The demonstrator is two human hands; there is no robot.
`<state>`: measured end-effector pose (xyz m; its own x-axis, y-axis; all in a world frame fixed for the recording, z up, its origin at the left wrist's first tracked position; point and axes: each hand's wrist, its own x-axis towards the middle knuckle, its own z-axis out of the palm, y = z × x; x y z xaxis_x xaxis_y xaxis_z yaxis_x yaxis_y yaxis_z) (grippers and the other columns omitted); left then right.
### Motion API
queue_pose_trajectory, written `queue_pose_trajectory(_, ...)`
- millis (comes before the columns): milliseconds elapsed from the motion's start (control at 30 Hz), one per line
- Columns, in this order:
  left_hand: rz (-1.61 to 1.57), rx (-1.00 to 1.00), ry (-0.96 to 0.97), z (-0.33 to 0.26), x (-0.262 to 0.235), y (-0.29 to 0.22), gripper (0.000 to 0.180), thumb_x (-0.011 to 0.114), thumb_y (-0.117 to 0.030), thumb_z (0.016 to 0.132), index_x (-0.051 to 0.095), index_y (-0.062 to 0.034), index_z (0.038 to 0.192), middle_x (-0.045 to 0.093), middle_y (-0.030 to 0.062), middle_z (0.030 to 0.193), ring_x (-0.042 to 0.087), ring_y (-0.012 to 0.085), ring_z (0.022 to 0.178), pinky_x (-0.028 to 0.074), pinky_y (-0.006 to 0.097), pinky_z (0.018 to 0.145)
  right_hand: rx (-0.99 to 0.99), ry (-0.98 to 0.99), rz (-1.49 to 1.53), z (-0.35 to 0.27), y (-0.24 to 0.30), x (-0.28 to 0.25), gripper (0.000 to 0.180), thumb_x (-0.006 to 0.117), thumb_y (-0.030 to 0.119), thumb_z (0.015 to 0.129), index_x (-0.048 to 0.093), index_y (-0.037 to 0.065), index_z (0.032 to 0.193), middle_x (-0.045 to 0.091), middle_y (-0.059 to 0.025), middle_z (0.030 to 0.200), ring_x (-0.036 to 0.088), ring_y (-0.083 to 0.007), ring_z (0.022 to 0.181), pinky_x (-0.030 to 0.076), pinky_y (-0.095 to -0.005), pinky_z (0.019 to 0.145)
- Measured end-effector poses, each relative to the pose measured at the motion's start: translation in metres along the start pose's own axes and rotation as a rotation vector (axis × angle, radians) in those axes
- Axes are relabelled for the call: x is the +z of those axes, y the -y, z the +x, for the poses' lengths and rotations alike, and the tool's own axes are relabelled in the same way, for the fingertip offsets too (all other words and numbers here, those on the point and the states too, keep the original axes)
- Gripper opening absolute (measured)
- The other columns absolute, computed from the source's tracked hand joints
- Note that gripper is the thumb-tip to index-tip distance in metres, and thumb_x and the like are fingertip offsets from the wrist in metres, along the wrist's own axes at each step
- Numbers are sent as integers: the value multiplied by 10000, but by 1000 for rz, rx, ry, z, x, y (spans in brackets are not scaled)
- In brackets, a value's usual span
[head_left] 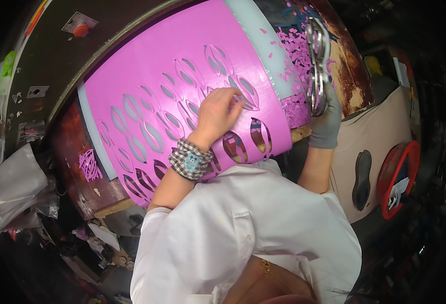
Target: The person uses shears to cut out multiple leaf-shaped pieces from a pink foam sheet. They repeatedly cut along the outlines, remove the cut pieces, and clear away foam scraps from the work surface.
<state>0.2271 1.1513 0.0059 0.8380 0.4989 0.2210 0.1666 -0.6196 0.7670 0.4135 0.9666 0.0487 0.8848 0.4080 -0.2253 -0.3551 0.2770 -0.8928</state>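
Observation:
A large pink sheet [172, 45] with rows of leaf-shaped cuts lies over a pale board [258, 38], its near edge bending down toward my body. Bare, with a checked cuff at the wrist, my left hand [219, 112] rests on the sheet. Its fingers are curled together beside a cut outline [248, 88], and what they pinch, if anything, is hidden. On the right, my right hand [326, 121] wears a grey glove and grips the near end of a shiny metal cutting die [316, 68]. The die has looped edges and is held beyond the sheet's right edge.
Small pink scraps [296, 50] pile up around the die, with dark scraps behind. A dark machine beam with a red button [81, 30] crosses the far left. Pink strips [89, 165] lie left of the board. A red-rimmed round container [401, 177] stands at right.

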Motion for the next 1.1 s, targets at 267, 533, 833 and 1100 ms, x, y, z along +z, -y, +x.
queue_pose_trajectory(267, 265, 372, 175, 10, 28, -22, 306, 725, -183, 773, 667, -94, 1061, 568, 82, 939, 559, 272, 881, 462, 393, 770, -835, 76, -1549, 30, -44, -8, 447, 759, 344, 718, 681, 128, 1101, 630, -102, 1045, 564, -316, 936, 424, -437, 887)
queue_pose_trajectory(533, -333, -290, 24, 8, 36, -8, 131, 603, -154, 939, 654, -36, 914, 635, 43, 775, 588, 166, 672, 493, 317, 684, -1025, 38, -1374, 3, -42, 1, 386, 689, 345, 811, 644, 124, 1124, 615, -121, 1072, 560, -327, 965, 448, -432, 871)
queue_pose_trajectory(833, -1158, -597, -151, 4, 24, 9, 227, 578, -163, 980, 676, 23, 896, 659, 56, 802, 588, 113, 707, 482, 252, 663, -209, 467, -1232, -25, -82, 63, 476, 475, 527, 927, 676, 96, 911, 658, -179, 722, 650, -392, 712, 501, -477, 669)
queue_pose_trajectory(1100, -1459, -642, -759, 48, -24, 45, 308, 401, -223, 1036, 604, -13, 940, 615, 111, 830, 605, 214, 894, 505, 350, 789, -441, 553, -1199, -46, -80, 28, 338, 499, 289, 951, 593, 53, 727, 594, -180, 652, 615, -377, 660, 466, -485, 615)
